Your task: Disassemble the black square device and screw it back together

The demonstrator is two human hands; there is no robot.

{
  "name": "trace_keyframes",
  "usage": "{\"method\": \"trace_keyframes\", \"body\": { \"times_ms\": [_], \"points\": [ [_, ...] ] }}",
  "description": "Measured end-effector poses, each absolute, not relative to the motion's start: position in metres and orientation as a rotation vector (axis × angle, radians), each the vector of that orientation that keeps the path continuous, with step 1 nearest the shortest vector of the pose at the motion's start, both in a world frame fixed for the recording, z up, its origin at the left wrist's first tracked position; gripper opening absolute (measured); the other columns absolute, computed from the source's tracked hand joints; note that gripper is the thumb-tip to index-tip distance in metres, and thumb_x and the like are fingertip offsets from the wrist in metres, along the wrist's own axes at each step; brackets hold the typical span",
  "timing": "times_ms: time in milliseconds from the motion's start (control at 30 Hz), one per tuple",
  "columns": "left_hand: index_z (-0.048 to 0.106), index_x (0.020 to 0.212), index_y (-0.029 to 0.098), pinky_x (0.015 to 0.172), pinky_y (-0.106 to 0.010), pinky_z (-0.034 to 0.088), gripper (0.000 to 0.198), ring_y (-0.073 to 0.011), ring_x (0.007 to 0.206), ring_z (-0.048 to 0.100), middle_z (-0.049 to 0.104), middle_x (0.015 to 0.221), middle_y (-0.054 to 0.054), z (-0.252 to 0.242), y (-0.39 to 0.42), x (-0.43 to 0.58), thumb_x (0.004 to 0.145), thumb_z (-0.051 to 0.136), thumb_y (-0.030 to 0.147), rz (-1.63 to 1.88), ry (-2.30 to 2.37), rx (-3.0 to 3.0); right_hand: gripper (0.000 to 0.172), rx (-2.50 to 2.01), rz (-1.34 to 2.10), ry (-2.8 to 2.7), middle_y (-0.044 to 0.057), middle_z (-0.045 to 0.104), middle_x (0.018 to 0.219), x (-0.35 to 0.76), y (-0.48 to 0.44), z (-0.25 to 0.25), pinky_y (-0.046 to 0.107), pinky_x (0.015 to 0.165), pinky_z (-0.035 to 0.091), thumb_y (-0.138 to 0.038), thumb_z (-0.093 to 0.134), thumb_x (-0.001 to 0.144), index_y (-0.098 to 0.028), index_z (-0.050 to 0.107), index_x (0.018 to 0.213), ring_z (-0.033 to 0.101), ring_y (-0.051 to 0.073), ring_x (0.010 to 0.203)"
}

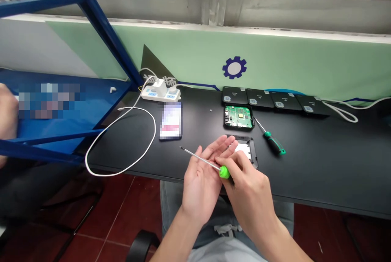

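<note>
My right hand (249, 182) is closed round a screwdriver (224, 172) with a bright green handle. Its thin metal shaft points left across my other palm, the tip beyond the thumb. Palm up, my left hand (203, 184) lies open with its fingers stretched out, and my right fingertips are close to or touching it. Whether anything small lies in that palm I cannot make out. Partly hidden behind my hands is a black cover (253, 152) with a white label. Behind it sits an opened black box with a green circuit board (238, 116).
A second screwdriver (271, 142) lies right of the circuit board. Several closed black boxes (259, 98) line the back. On the left are a phone (171, 121), a power strip (161, 93) and a looped white cable (122, 171). A tiny screw (210, 110) rests mid-table. Another person's hand (7, 115) shows far left.
</note>
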State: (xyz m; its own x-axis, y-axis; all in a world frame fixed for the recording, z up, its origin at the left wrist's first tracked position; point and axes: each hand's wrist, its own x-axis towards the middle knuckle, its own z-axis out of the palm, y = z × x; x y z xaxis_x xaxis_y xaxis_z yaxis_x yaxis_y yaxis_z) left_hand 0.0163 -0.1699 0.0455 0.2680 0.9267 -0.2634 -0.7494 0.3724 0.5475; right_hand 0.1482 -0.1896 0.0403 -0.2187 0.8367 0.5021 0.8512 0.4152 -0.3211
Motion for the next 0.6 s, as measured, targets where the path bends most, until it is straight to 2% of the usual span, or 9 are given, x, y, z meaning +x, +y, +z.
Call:
{"method": "trace_keyframes", "body": {
  "times_ms": [100, 267, 400, 500, 600],
  "points": [
    [0.078, 0.152, 0.018, 0.137, -0.051, 0.05, 0.066, -0.0379, 0.166, 0.06, 0.072, 0.167, -0.018, 0.045, -0.171, 0.016, 0.121, 0.042, 0.062, 1.186, 0.593, 0.39, 0.021, -1.45, -0.069, -2.062, 0.006, 0.072, 0.097, 0.143, -0.191, 0.041, 0.028, 0.051, 0.041, -0.007, 0.056, 0.107, -0.02, 0.072, 0.109, 0.065, 0.015, 0.06],
    [0.078, 0.153, 0.018, 0.132, -0.055, 0.054, 0.069, -0.0416, 0.165, 0.061, 0.073, 0.165, -0.02, 0.043, -0.173, 0.018, 0.119, 0.044, 0.068, 1.208, 0.634, 0.439, 0.025, -1.411, -0.1, -2.081, 0.007, 0.075, 0.102, 0.137, -0.192, 0.038, 0.029, 0.055, 0.043, -0.005, 0.048, 0.111, -0.02, 0.067, 0.115, 0.069, 0.016, 0.066],
    [0.08, 0.15, 0.018, 0.129, -0.054, 0.056, 0.069, -0.0425, 0.164, 0.061, 0.075, 0.162, -0.021, 0.042, -0.173, 0.017, 0.117, 0.049, 0.069, 1.185, 0.627, 0.437, 0.019, -1.402, -0.053, -2.079, 0.005, 0.073, 0.096, 0.14, -0.185, 0.036, 0.03, 0.052, 0.037, -0.01, 0.051, 0.113, -0.021, 0.065, 0.108, 0.064, 0.015, 0.06],
    [0.084, 0.144, 0.016, 0.126, -0.049, 0.058, 0.059, -0.0407, 0.158, 0.066, 0.077, 0.158, -0.021, 0.041, -0.17, 0.017, 0.117, 0.058, 0.062, 1.197, 0.63, 0.398, 0.015, -1.379, 0.069, -2.051, 0.004, 0.074, 0.098, 0.148, -0.177, 0.038, 0.027, 0.053, 0.043, -0.013, 0.055, 0.114, -0.023, 0.065, 0.109, 0.068, 0.015, 0.066],
    [0.088, 0.134, 0.015, 0.115, -0.041, 0.062, 0.039, -0.0335, 0.136, 0.078, 0.084, 0.144, -0.02, 0.038, -0.166, 0.016, 0.111, 0.075, 0.044, 1.231, 0.669, 0.414, 0.013, -1.358, 0.164, -1.973, 0.005, 0.076, 0.106, 0.159, -0.172, 0.046, 0.025, 0.064, 0.054, -0.013, 0.056, 0.115, -0.024, 0.064, 0.114, 0.076, 0.016, 0.08]
  ]
}}
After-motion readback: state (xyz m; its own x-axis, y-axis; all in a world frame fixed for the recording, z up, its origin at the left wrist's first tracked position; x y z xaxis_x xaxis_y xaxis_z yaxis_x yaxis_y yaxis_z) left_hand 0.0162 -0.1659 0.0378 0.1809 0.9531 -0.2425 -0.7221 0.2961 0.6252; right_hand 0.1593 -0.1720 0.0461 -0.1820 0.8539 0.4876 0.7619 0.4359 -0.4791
